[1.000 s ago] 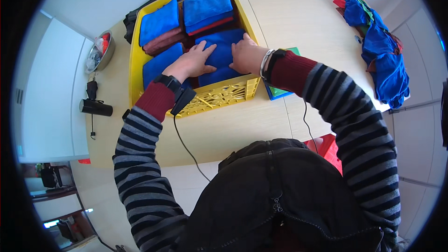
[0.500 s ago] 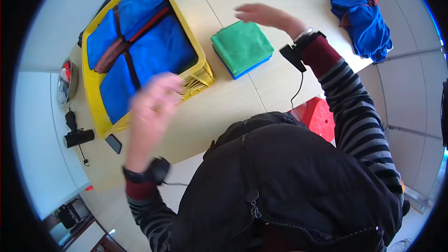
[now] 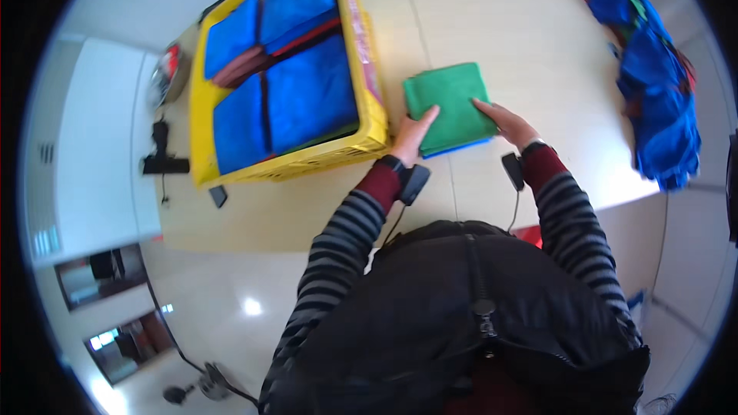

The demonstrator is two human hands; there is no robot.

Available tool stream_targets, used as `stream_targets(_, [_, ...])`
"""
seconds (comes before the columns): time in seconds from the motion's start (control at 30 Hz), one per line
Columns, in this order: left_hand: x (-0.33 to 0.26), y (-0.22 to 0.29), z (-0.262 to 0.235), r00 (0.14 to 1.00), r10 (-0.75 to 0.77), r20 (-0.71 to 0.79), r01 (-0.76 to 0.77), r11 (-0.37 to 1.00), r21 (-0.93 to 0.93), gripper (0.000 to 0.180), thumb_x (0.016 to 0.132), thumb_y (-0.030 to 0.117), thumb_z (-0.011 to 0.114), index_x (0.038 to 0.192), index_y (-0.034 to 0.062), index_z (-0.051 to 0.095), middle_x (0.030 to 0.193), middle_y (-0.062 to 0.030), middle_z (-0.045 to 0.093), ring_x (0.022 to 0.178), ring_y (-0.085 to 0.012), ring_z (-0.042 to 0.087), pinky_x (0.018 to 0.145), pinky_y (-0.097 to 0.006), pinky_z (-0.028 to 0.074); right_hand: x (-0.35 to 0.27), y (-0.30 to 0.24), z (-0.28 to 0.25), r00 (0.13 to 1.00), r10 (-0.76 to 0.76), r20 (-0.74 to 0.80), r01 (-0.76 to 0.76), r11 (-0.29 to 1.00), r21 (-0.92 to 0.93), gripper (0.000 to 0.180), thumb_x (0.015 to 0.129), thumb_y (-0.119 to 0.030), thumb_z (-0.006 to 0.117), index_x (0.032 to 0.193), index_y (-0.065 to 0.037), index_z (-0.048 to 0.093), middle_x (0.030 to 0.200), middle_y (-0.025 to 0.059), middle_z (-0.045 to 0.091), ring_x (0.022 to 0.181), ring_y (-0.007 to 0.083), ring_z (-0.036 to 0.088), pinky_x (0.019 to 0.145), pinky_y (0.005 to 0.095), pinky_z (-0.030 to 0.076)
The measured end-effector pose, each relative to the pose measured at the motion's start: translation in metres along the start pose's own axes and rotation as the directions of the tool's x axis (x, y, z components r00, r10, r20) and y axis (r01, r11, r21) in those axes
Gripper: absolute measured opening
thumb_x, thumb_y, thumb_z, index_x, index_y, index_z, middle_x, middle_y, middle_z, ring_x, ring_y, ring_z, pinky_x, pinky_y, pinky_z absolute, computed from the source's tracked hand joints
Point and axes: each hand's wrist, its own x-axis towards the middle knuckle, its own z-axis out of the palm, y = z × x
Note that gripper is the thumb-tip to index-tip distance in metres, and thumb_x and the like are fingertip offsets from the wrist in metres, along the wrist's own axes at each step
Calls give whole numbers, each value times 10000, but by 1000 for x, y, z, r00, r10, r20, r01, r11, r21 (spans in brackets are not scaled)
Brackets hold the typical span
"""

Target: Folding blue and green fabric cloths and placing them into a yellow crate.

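Note:
A small stack of folded cloths (image 3: 452,101), green on top with a blue edge showing beneath, lies on the table. My left hand (image 3: 413,135) grips its near left corner, thumb on top and fingers hidden at the side or below. On the right side, my right hand (image 3: 510,121) holds the stack the same way, its thumb pressed on the green cloth. Close to my left hand stands a yellow plastic crate (image 3: 372,127) filled with piles of folded cloths, blue on top (image 3: 311,92), with brownish-red edges between them.
A crumpled heap of blue, red and green cloths (image 3: 653,84) lies at the table's right end. Left of the crate are a metal bowl (image 3: 178,81), a black device (image 3: 165,164) and a phone (image 3: 218,196). A red stool (image 3: 529,235) shows below the table edge.
Both my hands, formerly apart and empty, have come together onto the green-topped stack. The left moved right from beside the crate; the right came down. The whole view has shifted.

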Motion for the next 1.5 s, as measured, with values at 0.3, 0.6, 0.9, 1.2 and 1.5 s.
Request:
stream_targets(0.3, [-19,11,5,908,-363,207,416,832,-368,579,868,379,767,1283,19,585,1218,-107,659,1091,-215,643,897,-350,543,-37,-2,15,986,22,167,-87,914,396,634,908,-495,678,1354,-62,557,1296,79,631,1192,177,588,1010,384,471])
stream_targets(0.6, [-86,113,59,976,31,217,14,978,-206,586,839,308,803,1266,-18,567,1173,-142,667,1045,-221,662,900,-337,559,-148,-69,-13,979,-187,82,126,871,475,542,951,-377,662,1379,-71,535,1308,100,624,1155,194,619,984,351,503])
stream_targets(0.9, [-188,295,-54,894,437,102,-438,899,-9,569,861,396,752,1278,38,604,1175,-108,671,1067,-189,652,941,-317,526,-199,-259,154,766,-539,349,506,842,190,607,1000,-427,561,1428,-6,465,1331,177,597,1198,205,609,1002,317,501])
stream_targets(1.2, [-195,336,-282,972,157,-176,-151,987,45,530,894,362,730,1294,40,600,1207,-80,673,1068,-155,650,934,-301,520,-58,-279,365,794,-407,451,388,911,138,848,831,-606,709,1426,-59,454,1352,155,573,1226,285,558,1024,482,459])
stream_targets(1.5, [-190,305,-351,983,-24,-183,29,999,28,493,973,342,635,1341,24,551,1263,-74,642,1106,-159,632,961,-301,498,-26,-256,429,836,-187,516,175,982,72,900,796,-632,725,1442,-74,438,1380,162,544,1273,306,499,1064,529,393])
